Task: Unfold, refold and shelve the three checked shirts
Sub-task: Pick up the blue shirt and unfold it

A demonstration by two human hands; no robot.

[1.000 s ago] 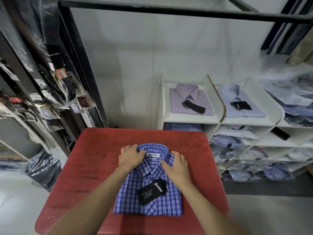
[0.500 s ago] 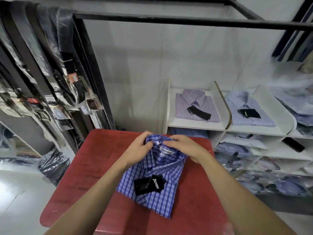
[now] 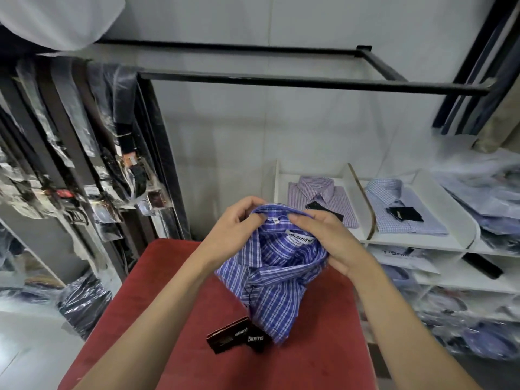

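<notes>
Shelving step, probably: both hands' fingers (image 3: 254, 218) pinch the shirt (image 3: 270, 277) collar; next, carry it to the shelf (image 3: 422, 240) beyond.

Red table (image 3: 323, 361), black overhead rail (image 3: 281, 81), bagged belts (image 3: 92, 170) hanging left, bagged shirts (image 3: 484, 198) stacked right
</notes>
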